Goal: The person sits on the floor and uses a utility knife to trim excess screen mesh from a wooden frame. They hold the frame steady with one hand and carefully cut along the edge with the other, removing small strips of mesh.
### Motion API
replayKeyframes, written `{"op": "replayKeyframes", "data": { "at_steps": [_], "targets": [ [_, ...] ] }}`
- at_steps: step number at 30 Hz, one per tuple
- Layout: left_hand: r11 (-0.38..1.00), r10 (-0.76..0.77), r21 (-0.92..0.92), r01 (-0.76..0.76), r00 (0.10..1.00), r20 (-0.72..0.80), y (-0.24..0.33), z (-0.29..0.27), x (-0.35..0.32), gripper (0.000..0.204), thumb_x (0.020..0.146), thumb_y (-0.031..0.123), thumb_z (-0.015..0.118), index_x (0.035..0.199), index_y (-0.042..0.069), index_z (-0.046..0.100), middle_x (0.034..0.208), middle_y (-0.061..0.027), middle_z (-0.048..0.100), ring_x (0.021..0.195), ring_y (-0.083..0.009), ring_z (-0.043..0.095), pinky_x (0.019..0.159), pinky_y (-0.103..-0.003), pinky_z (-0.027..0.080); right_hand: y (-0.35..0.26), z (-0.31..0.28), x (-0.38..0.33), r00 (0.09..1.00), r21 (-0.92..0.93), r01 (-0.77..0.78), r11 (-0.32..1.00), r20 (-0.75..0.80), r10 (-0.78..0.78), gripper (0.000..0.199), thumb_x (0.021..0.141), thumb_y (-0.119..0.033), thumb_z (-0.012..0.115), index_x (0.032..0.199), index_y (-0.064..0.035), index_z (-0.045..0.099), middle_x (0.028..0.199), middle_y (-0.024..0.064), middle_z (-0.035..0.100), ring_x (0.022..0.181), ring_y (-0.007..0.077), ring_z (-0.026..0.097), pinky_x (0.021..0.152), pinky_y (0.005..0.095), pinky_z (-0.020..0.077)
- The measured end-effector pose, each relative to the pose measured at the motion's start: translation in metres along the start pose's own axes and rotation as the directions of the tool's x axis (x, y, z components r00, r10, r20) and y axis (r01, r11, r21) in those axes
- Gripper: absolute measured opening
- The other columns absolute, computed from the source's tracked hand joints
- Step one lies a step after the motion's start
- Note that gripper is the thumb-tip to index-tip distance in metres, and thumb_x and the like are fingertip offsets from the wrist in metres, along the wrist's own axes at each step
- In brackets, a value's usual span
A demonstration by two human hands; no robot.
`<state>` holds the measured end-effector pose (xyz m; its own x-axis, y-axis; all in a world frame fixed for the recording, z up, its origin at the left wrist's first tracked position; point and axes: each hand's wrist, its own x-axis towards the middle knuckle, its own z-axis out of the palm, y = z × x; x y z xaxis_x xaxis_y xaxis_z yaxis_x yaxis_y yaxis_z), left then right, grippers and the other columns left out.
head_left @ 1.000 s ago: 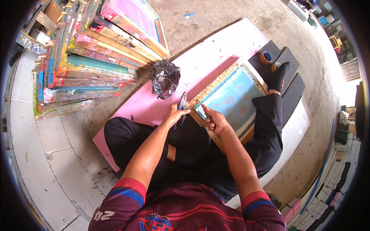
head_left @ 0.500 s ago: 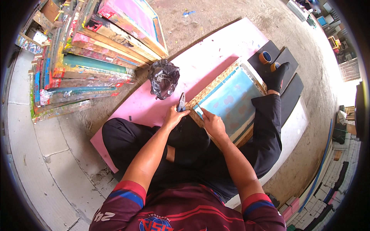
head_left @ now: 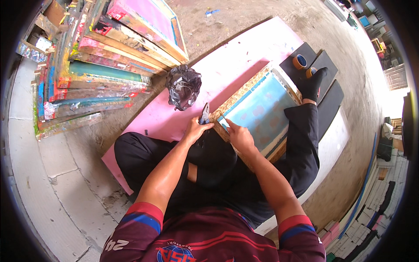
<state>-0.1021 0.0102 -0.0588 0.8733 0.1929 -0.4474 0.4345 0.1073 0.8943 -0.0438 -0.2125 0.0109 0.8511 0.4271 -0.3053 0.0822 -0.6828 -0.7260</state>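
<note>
A wooden screen-printing frame (head_left: 241, 92) with blue mesh (head_left: 264, 105) lies slanted across my legs. My left hand (head_left: 194, 130) is closed around a pair of pliers (head_left: 205, 114), their jaws pointing up beside the frame's near left corner. The fingertips of that hand are close to the wood. Over the same corner, my right hand (head_left: 241, 139) is closed in a pinch on a thin, dark, pointed tool (head_left: 224, 118). Its tip is at the mesh edge along the wood. The tool's exact kind is too small to make out, and my fingers hide its rear part.
A crumpled black plastic bag (head_left: 184, 87) stands on the pink board (head_left: 150, 114). Stacked paint-stained frames (head_left: 94, 81) rise at the far left. Two tape rolls (head_left: 300, 61) rest on dark panels (head_left: 329, 102) by my foot. White blocks (head_left: 59, 159) line the left side.
The view has shifted slightly. Both hands stay at the frame's corner with the same tools, and the right hand has moved only a little.
</note>
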Motion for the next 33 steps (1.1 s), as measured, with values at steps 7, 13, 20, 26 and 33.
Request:
{"op": "replayKeyframes", "data": {
  "at_steps": [7,13,20,26,33],
  "targets": [
    [0.999,-0.024,-0.034,0.024,1.000,-0.007,0.003,0.000,0.002,0.061,0.085,0.010,0.088,0.138,-0.005,0.064,0.126,-0.0071,0.072,0.107,-0.0122,0.067,0.096,-0.030,0.053,-0.024,-0.027,-0.002,0.869,0.350,-0.475,0.807,0.335,0.365,0.047,0.104,-0.025,0.065,0.150,-0.0168,0.060,0.095,0.0218,0.077,0.090,0.0342,0.078,0.080,0.0461,0.0578],
    [0.999,-0.035,0.027,0.035,0.999,-0.008,0.007,-0.002,0.000,0.061,0.085,0.010,0.087,0.139,-0.006,0.064,0.131,-0.0108,0.071,0.113,-0.0157,0.068,0.100,-0.032,0.052,0.016,0.006,-0.004,0.996,-0.209,0.066,0.976,-0.049,-0.078,0.043,0.105,-0.027,0.059,0.148,-0.0293,0.062,0.095,0.0267,0.074,0.087,0.0418,0.074,0.077,0.0509,0.0580],
    [1.000,-0.020,-0.014,0.020,1.000,-0.003,0.000,-0.002,0.003,0.061,0.085,0.012,0.088,0.138,-0.006,0.064,0.126,-0.0085,0.073,0.110,-0.0139,0.067,0.099,-0.032,0.052,0.005,0.018,-0.007,0.990,-0.084,-0.104,0.991,-0.107,0.095,0.039,0.104,-0.030,0.060,0.143,-0.0273,0.067,0.102,0.0262,0.075,0.095,0.0408,0.075,0.084,0.0524,0.0581],
    [1.000,-0.023,0.005,0.023,1.000,-0.005,0.002,-0.003,0.003,0.062,0.084,0.013,0.088,0.139,-0.004,0.065,0.122,-0.0065,0.073,0.104,-0.0122,0.067,0.095,-0.031,0.052,0.005,-0.011,0.008,0.924,0.413,-0.350,0.841,0.302,0.236,0.044,0.110,-0.034,0.058,0.151,-0.0184,0.060,0.067,-0.0020,0.052,0.050,0.0097,0.043,0.046,0.0299,0.0406],
    [1.000,-0.012,-0.019,0.012,1.000,0.001,0.004,-0.001,0.004,0.063,0.083,0.016,0.090,0.138,-0.002,0.066,0.117,-0.0049,0.073,0.101,-0.0122,0.067,0.093,-0.031,0.052,0.017,-0.012,0.009,0.945,0.348,-0.304,0.887,0.230,0.234,0.042,0.109,-0.033,0.060,0.149,-0.0219,0.062,0.077,0.0109,0.067,0.060,0.0190,0.061,0.055,0.0351,0.0483]
  ]
}}
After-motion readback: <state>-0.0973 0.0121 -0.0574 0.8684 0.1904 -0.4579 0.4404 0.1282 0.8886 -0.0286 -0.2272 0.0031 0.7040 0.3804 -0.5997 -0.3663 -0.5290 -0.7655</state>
